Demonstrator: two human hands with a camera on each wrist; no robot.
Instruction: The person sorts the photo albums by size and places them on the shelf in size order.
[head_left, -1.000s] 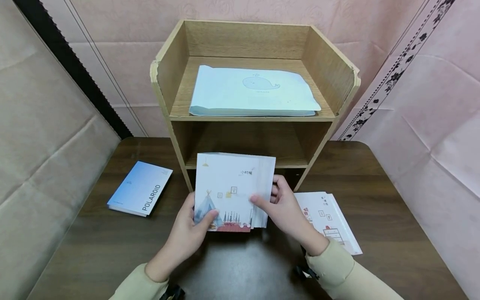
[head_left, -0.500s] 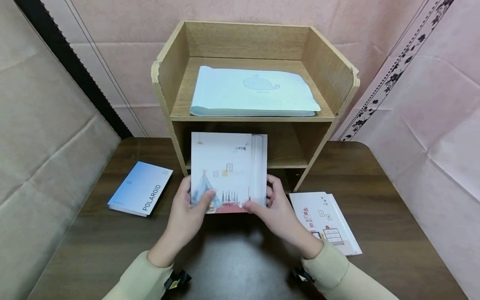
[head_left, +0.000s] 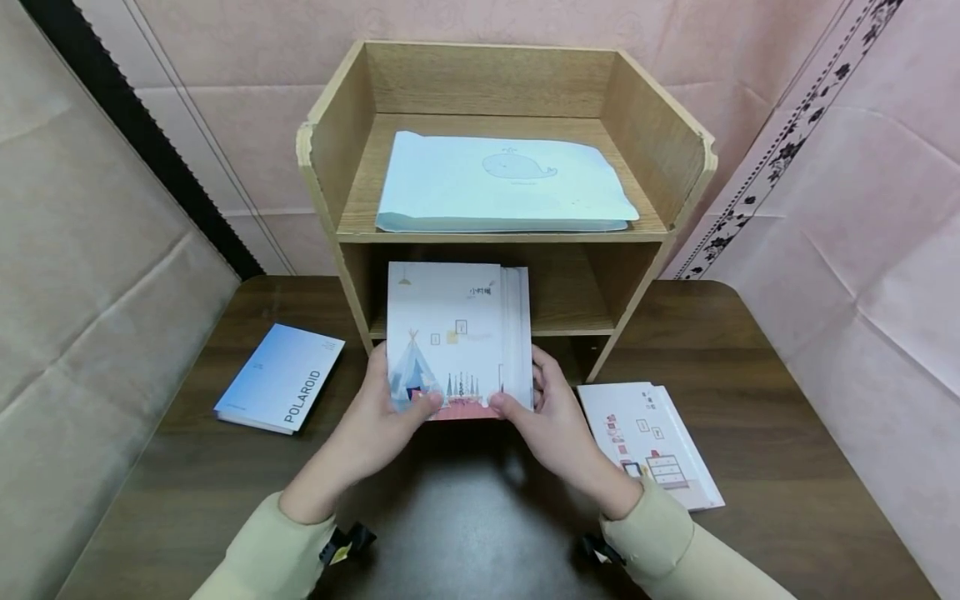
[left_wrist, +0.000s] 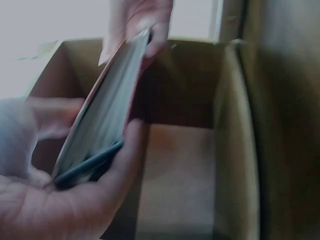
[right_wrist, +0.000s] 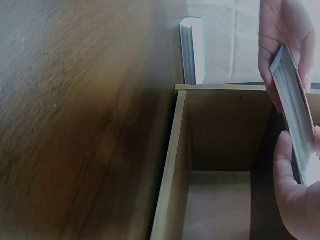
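Note:
A white notebook [head_left: 461, 300] with a blue tent drawing is held by both hands at the front of the wooden shelf's lower compartment. My left hand [head_left: 371, 442] grips its lower left corner, thumb on the cover and fingers behind. On the lower right, my right hand [head_left: 558, 442] pinches it the same way. Page edges of the notebook [left_wrist: 110, 95] face the left wrist view, where the left hand [left_wrist: 75, 200] wraps its near end. In the right wrist view the right hand [right_wrist: 295, 200] holds the near end of the notebook [right_wrist: 292, 100].
The wooden shelf [head_left: 502, 237] bears a pale blue whale-print pad [head_left: 510, 183] on top. A blue POLAROID book [head_left: 281, 375] lies on the dark table [head_left: 180, 500] at left. Another white notebook [head_left: 652, 446] lies at right, close to the right forearm.
The held notebook has moved forward from in front of the shelf to overlap its lower compartment. Both hands have moved with it, and the right thumb now sits lower on the cover.

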